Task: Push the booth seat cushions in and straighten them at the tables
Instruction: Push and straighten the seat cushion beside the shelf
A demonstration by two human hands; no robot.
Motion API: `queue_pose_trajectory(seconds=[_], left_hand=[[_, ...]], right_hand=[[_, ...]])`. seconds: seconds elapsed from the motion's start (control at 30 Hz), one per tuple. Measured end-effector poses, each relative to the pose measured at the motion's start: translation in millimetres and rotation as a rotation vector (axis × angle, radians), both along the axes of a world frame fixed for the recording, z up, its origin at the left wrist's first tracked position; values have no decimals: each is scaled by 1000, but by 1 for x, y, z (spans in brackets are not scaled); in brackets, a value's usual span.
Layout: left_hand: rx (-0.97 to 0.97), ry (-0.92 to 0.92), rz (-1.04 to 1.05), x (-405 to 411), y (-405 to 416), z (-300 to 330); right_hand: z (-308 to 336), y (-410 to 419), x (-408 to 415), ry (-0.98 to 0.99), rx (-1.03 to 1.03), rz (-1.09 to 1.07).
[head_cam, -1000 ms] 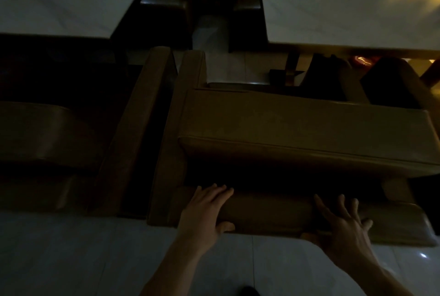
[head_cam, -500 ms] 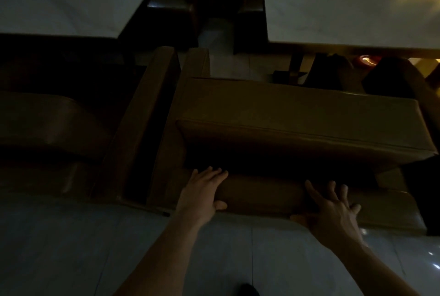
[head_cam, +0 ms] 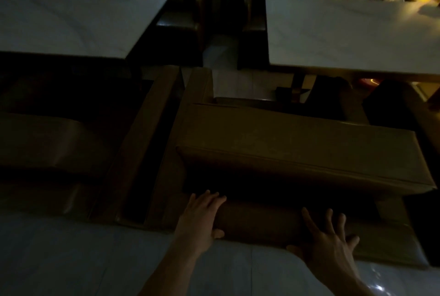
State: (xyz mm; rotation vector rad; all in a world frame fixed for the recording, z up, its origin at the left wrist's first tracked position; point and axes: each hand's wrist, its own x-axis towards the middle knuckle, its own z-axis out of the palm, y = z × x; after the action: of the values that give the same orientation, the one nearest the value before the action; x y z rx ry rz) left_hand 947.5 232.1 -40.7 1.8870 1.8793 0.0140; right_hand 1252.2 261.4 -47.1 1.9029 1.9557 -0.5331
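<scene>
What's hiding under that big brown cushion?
Under the big brown cushion lies a dark shadowed gap, then a lower cushion that both hands, left and right, press. Deeper in is too dark to see.

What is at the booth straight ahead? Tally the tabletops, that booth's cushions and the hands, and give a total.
White tabletops: 2
Brown cushions: 2, upper cushion, lower cushion
Hands: 2, left hand, right hand
Total: 6
</scene>
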Motion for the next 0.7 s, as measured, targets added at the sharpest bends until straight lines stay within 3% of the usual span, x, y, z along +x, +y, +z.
queue_pose_trajectory(seconds=[0.2,0.6,0.7], left_hand=[[-144,49,-21,7,-6,36],[-214,9,-235,59,-2,179],[-158,21,-288,92,3,217]], right_hand=[[44,7,10,61,-85,22],[206,-42,37,81,81,-78],[240,-52,61,124,166,-136]])
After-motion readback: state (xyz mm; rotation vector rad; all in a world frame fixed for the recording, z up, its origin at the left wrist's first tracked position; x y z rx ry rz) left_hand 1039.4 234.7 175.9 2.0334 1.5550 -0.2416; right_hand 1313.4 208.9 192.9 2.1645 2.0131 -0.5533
